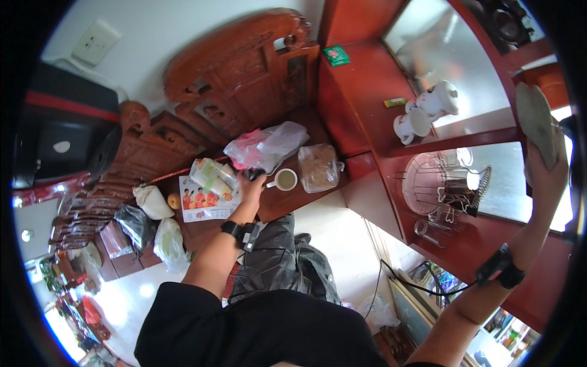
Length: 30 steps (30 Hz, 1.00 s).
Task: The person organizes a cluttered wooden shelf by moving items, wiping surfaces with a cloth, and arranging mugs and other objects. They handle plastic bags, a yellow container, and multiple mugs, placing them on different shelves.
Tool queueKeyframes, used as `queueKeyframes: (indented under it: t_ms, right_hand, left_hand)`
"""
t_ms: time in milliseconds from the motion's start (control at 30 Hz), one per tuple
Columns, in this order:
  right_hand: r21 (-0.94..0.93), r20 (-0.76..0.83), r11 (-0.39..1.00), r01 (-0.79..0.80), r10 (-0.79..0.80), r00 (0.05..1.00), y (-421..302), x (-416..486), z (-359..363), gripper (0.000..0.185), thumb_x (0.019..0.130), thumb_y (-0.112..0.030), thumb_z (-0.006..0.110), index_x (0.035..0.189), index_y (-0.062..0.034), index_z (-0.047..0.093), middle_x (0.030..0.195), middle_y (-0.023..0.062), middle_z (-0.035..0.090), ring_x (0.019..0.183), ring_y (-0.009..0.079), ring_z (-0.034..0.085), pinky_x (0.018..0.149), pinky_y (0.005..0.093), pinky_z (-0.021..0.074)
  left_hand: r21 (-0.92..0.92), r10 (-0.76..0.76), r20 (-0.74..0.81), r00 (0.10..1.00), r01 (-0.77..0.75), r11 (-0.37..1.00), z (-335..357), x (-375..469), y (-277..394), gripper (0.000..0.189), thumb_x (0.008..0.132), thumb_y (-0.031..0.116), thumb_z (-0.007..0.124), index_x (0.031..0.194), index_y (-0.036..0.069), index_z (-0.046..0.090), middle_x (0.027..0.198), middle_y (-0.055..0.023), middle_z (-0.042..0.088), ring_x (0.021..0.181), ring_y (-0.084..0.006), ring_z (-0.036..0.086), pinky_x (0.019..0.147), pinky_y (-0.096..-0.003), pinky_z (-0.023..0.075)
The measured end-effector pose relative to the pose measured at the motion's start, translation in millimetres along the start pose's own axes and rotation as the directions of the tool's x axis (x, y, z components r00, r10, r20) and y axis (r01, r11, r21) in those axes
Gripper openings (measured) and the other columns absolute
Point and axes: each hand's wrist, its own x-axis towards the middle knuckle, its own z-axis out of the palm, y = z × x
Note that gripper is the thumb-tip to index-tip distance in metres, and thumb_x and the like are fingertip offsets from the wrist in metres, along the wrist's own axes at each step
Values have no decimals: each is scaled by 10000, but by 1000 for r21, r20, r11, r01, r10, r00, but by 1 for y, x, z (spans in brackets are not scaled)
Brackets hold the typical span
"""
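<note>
My left hand (251, 189) reaches over the wooden bench seat, its fingers around a small black object (253, 174) that they partly hide. Just right of it stands a white mug (286, 179) with a drink inside. A white and pink plastic bag (268, 144) lies behind the fingers, and a clear packet of food (212, 178) is to their left. On the far right my raised right hand (548, 169) grips a flat grey-green cloth or pad (534, 119), which hides part of the fingers, beside the red wooden cabinet.
A tied clear bag (318, 168) sits right of the mug. The cabinet shelves (390, 174) hold a white cup (411, 126), a lidded pot (440, 100), a wire rack (424, 183) and a glass (431, 232). A printed sheet (206, 211) and several bags lie leftward. A black cable (412, 283) hangs near my right forearm.
</note>
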Motion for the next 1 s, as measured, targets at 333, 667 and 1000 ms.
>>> queueKeyframes:
  t_ms: [333, 667, 1000]
  right_hand:
    - [-31, 11, 999, 30, -30, 999, 8, -32, -7, 537, 786, -108, 754, 1296, -134, 587, 1088, 94, 685, 1000, 236, 669, 865, 342, 526]
    - [-32, 19, 999, 42, -41, 999, -1, -36, -5, 530, 768, -55, 735, 1276, -112, 595, 1062, 92, 684, 983, 235, 670, 855, 334, 524]
    - [35, 8, 999, 0, 0, 1000, -11, 6, -12, 526, 750, -3, 717, 1256, -90, 603, 1036, 89, 683, 966, 235, 670, 844, 325, 523]
  left_hand:
    - [-177, -571, 1, 821, 562, 808, -152, 76, -100, 289, 848, 302, 760, 1023, 130, 607, 911, -43, 598, 856, -219, 584, 764, -412, 577]
    - [-327, -518, 19, 855, 495, 805, -77, 128, -187, 423, 956, 289, 616, 1359, 217, 507, 1335, 21, 474, 1231, -171, 443, 930, -389, 498]
    - [-627, -644, 2, 765, 503, 595, -78, 134, -165, 819, 858, 738, 532, 1427, 153, 462, 1518, -111, 416, 1339, -283, 433, 1125, -467, 316]
